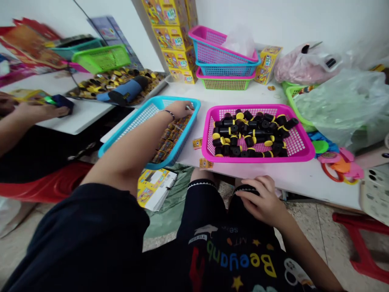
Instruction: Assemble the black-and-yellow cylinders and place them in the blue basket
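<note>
A: Where are the packets [170, 140]?
B: In the blue basket [173, 98] on the worktop [304, 182]. Left hand [179, 109] narrow at its far rim, hold unclear.
A: Right?
B: Right hand [258, 198] open on the shorts [206, 207], empty. Black cylinders [246, 132] lie in the pink basket [258, 159], no hand on them.

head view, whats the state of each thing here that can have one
left hand, reaching into the blue basket
right hand, resting on the dark shorts, holding nothing visible
blue basket, holding rows of small yellow packets
pink basket, full of loose black-and-yellow cylinders
stacked baskets, piled up, top one tilted
co-worker's hand, on a dark blue object
green plastic bag, bulging
</note>
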The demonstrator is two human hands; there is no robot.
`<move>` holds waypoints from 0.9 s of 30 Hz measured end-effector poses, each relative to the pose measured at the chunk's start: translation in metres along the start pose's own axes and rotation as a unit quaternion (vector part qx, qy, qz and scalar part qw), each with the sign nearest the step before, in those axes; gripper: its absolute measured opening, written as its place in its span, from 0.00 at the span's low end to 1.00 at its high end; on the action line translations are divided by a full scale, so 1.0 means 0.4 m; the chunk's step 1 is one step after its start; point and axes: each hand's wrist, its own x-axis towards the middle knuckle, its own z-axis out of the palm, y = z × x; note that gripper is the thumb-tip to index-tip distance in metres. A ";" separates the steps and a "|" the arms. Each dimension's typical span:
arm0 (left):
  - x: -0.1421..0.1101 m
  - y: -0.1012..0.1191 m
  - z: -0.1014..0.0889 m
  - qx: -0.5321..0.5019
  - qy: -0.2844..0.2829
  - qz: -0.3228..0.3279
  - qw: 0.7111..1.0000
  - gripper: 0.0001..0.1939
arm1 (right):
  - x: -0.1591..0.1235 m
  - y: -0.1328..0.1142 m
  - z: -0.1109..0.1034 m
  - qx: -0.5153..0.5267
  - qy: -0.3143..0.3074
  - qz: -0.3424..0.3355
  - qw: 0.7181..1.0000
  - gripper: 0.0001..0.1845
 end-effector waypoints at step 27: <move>-0.582 0.148 0.193 0.143 -0.101 0.214 0.961 0.24 | 0.407 0.300 -0.017 0.005 -0.462 0.277 0.842 0.09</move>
